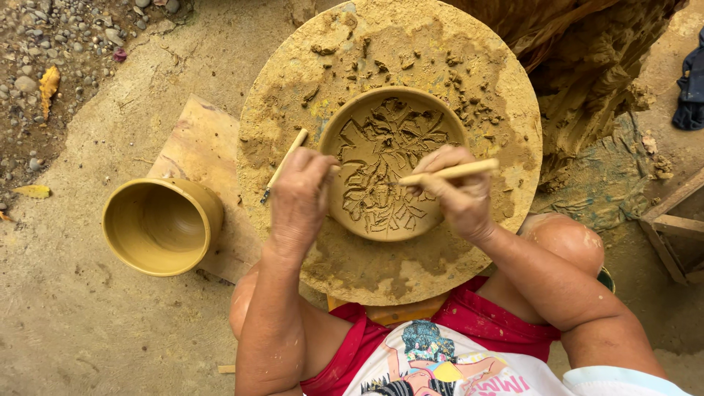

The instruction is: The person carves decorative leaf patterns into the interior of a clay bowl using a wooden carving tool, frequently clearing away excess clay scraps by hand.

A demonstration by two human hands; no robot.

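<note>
A round clay plate (433, 117) with a carved flower pattern lies in the middle of a clay-smeared round wheel (506, 132). My left hand (297, 202) rests on the plate's left rim and steadies it. My right hand (458, 192) is over the plate's right side, closed on a thin wooden carving stick (469, 170) whose tip touches the carved surface near the centre. A second wooden tool (287, 161) lies on the wheel just left of the plate, beside my left hand.
An unfired clay pot (163, 226) lies on its side on a board (198, 143) left of the wheel. A big lump of raw clay (594, 66) sits at the upper right. A wooden frame (675, 227) is at the right edge, gravel (44, 44) at the upper left.
</note>
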